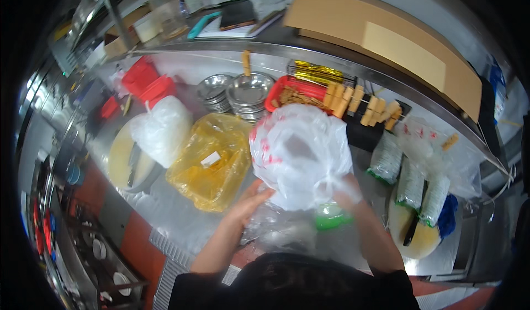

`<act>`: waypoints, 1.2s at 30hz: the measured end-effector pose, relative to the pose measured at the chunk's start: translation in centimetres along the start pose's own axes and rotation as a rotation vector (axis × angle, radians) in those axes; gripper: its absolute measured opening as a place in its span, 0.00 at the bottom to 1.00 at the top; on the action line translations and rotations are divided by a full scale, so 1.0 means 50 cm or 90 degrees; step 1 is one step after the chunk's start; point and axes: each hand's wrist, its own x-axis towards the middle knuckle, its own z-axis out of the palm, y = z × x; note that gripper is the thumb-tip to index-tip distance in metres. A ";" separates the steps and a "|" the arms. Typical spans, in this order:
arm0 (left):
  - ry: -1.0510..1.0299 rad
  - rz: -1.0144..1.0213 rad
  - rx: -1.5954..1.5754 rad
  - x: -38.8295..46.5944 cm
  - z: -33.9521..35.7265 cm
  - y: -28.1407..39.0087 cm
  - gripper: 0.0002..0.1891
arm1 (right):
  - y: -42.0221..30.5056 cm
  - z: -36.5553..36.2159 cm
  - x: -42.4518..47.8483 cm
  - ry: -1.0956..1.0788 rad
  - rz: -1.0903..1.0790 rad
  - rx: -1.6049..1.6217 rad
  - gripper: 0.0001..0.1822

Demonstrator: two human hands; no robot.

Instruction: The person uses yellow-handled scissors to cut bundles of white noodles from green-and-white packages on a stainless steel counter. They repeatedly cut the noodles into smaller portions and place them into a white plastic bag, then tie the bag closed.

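Observation:
A bulging white plastic bag [298, 156] with red print stands on the steel counter in front of me, its top twisted into a knot on the near right side. My left hand [250, 200] is against the bag's lower left edge, and some fingertips are hidden. Blurred by motion, my right hand [348, 194] is beside the knot, partly behind loose plastic; its grip is unclear. Clear plastic film [281, 225] lies crumpled between my forearms, close to a green-ended clear package [331, 216]. Left of the bag, an open yellow plastic bag [211, 161] holds a small white label.
A tied white bag [163, 127] rests on a round board with a knife [133, 165]. Stacked metal bowls [250, 90] and a red basket [300, 90] stand behind. Clothespins [343, 98] hang from a string. Wrapped stacks [410, 183] and a black-handled knife [410, 231] are right.

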 end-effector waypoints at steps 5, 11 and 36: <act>0.077 0.105 -0.293 0.050 -0.070 0.056 0.23 | 0.008 0.003 -0.028 -0.094 -0.031 0.260 0.28; 0.298 0.294 -0.383 0.248 -0.411 0.120 0.22 | 0.040 -0.036 -0.099 -0.056 0.073 0.114 0.22; -0.363 0.781 0.793 0.130 0.321 -0.057 0.16 | 0.311 -0.063 -0.418 0.245 0.211 -0.466 0.26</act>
